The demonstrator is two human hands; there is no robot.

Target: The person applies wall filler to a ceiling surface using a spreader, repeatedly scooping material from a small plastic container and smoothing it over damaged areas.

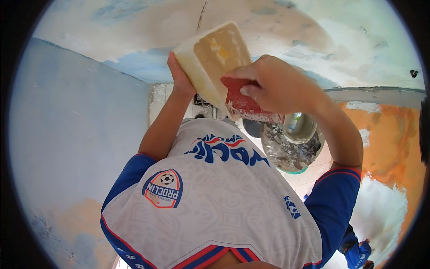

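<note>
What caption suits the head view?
Left fingers hold a cream tray while right fingers grip a red scraper.

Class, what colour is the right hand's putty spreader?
The putty spreader is red, smeared whitish; see the head view.

A pale blue wall [80, 134] rises on the left; on the right, an orange wall [389, 143] bears white patches. A pale round container [308, 137] overlaps a splattered rounded object [286, 154] above tiled floor [317, 174]. Lower right, another person [357, 254] wears blue.
</note>
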